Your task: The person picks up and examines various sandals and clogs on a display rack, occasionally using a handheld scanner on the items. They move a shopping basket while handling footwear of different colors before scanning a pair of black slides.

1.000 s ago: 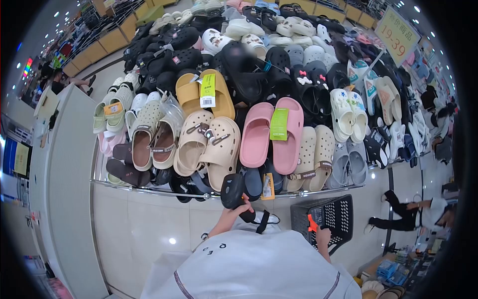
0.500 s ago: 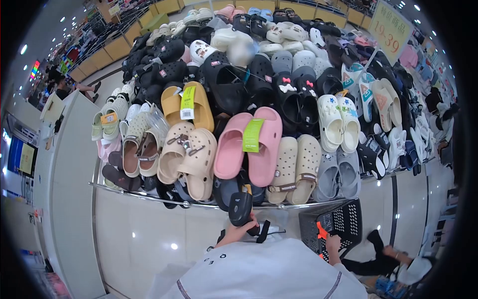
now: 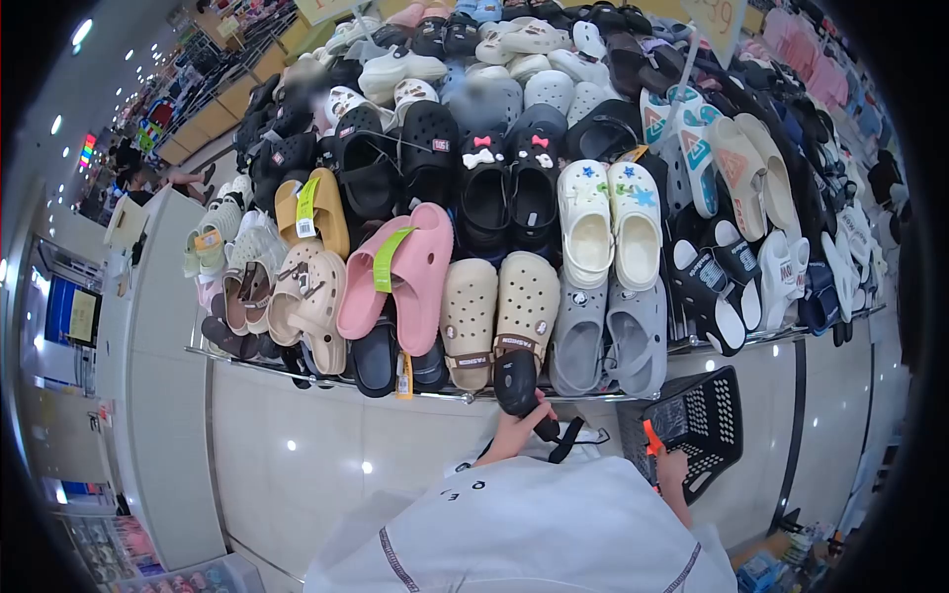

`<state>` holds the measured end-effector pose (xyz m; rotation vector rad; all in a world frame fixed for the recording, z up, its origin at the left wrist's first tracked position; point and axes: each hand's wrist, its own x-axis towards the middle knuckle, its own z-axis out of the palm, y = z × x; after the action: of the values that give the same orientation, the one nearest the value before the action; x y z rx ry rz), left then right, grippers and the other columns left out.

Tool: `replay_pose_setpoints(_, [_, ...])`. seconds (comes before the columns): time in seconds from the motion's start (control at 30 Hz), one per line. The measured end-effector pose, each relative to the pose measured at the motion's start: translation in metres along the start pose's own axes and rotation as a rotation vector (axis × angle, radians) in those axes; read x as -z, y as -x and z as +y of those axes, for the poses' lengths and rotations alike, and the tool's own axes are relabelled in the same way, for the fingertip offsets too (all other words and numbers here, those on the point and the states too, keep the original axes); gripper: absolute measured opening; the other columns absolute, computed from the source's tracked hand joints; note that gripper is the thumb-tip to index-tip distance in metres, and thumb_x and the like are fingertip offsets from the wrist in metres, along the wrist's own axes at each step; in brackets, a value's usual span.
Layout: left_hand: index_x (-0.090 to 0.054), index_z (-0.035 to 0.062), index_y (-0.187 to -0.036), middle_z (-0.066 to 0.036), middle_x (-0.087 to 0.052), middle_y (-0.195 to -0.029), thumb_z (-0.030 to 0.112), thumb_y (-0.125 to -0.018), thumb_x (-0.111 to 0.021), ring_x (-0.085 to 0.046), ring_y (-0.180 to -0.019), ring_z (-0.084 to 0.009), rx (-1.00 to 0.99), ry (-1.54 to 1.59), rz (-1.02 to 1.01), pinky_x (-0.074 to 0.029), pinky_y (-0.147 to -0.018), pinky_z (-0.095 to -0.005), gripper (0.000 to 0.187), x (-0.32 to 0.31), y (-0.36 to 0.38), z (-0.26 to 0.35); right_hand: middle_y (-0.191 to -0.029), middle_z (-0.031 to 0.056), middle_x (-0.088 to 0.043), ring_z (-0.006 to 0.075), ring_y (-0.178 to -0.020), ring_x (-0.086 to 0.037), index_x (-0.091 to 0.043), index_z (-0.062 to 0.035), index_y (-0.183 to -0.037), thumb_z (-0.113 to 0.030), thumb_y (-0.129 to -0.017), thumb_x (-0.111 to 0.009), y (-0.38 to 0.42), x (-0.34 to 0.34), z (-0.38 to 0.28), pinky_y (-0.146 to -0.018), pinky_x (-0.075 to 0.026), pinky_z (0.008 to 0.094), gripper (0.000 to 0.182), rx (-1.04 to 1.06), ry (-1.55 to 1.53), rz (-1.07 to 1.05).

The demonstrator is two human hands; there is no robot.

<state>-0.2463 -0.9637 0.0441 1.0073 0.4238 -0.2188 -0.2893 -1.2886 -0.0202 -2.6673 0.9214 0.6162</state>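
Observation:
My left hand (image 3: 508, 435) is closed around the grip of a black handheld device (image 3: 516, 382) with a rounded head, shaped like a barcode scanner. The head overlaps the strap of the right shoe of a beige pair of clogs (image 3: 526, 296). Pink slides (image 3: 420, 272) with a green tag lie to the left, and grey clogs (image 3: 636, 341) to the right. Low on the right, my right hand (image 3: 672, 468) is closed on the orange handle (image 3: 651, 438) of a black perforated shopping basket (image 3: 710, 430).
A metal rail (image 3: 465, 397) runs along the front of the heaped shoe display. White clogs (image 3: 590, 237) and black-and-white slides (image 3: 707, 306) sit further right. A price sign (image 3: 717, 25) rises at the back. At left stands a long white counter (image 3: 170, 395).
The view has shifted right along the display, so the shoes appear further left. My left hand and the device moved from below the pink slides to the beige clogs. My right hand keeps the basket handle.

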Motion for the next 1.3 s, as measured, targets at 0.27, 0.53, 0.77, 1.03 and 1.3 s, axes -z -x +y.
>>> replay_pose_setpoints(0.27, [-0.046, 0.0038, -0.094, -0.008, -0.057, -0.074, 0.011, -0.082, -0.055, -0.058, -0.073, -0.0155, 0.008, -0.112, 0.054, -0.046, -0.067, -0.0289, 0.016, -0.03, -0.019, 0.011, -0.076, 0.0257, -0.058, 0.038, -0.075, -0.059, -0.059, 0.0077, -0.073, -0.035, -0.077, -0.05, -0.075, 0.02, 0.049, -0.069, -0.047, 0.0442, 0.044, -0.038, 0.052, 0.104])
replay_pose_setpoints(0.53, [-0.046, 0.0038, -0.096, -0.005, -0.055, -0.076, 0.008, -0.082, -0.056, -0.057, -0.076, -0.0141, -0.034, -0.209, -0.049, -0.045, -0.069, -0.0279, 0.018, -0.081, -0.034, -0.002, -0.079, 0.0253, -0.059, 0.0379, -0.08, -0.058, -0.059, 0.0091, -0.076, -0.035, -0.076, -0.051, -0.139, 0.063, 0.088, -0.07, -0.047, 0.0436, 0.045, -0.007, 0.055, 0.132])
replay_pose_setpoints(0.77, [-0.046, 0.0031, -0.097, -0.006, -0.055, -0.078, 0.006, -0.08, -0.057, -0.058, -0.073, -0.0151, -0.034, -0.162, -0.068, -0.045, -0.07, -0.0291, 0.02, -0.186, -0.056, -0.068, -0.076, 0.0264, -0.059, 0.0386, -0.077, -0.059, -0.061, 0.0078, -0.075, -0.036, -0.075, -0.052, -0.201, 0.098, 0.12, -0.071, -0.048, 0.0431, 0.045, 0.016, -0.022, 0.093])
replay_pose_setpoints(1.03, [-0.047, 0.0034, -0.094, -0.008, -0.057, -0.073, 0.006, -0.078, -0.057, -0.057, -0.072, -0.0163, 0.014, -0.133, -0.042, -0.044, -0.069, -0.0285, 0.019, -0.313, -0.062, -0.133, -0.076, 0.0259, -0.06, 0.039, -0.077, -0.059, -0.061, 0.0081, -0.076, -0.039, -0.075, -0.052, -0.247, 0.138, 0.14, -0.072, -0.047, 0.0427, 0.048, -0.054, -0.052, 0.069])
replay_pose_setpoints(1.3, [-0.047, 0.0028, -0.094, -0.007, -0.056, -0.074, 0.008, -0.08, -0.055, -0.057, -0.073, -0.0164, 0.032, -0.15, -0.022, -0.044, -0.072, -0.0285, 0.017, -0.345, -0.071, -0.148, -0.084, 0.0269, -0.059, 0.0386, -0.084, -0.058, -0.06, 0.0092, -0.083, -0.044, -0.074, -0.053, -0.291, 0.168, 0.161, -0.075, -0.046, 0.0422, 0.054, -0.102, -0.137, 0.013])
